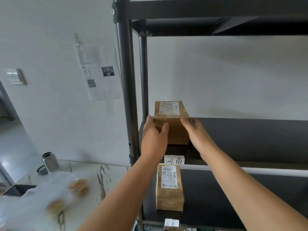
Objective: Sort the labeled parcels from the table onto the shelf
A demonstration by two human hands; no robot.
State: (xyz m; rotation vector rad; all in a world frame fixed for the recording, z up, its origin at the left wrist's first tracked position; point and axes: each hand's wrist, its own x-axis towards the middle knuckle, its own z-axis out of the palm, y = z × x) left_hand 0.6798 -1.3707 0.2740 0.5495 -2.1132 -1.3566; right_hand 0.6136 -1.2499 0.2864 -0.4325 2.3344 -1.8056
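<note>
The upper parcel sits on the shelf at its left end, between my left hand and right hand. A second parcel sits on the board directly below. The table stands left of the shelf, carrying a flask.

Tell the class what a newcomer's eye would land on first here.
Both hands, left hand and right hand, flank a brown parcel on the black shelf. Below the handwritten tag, a second parcel sits one tier down.
</note>
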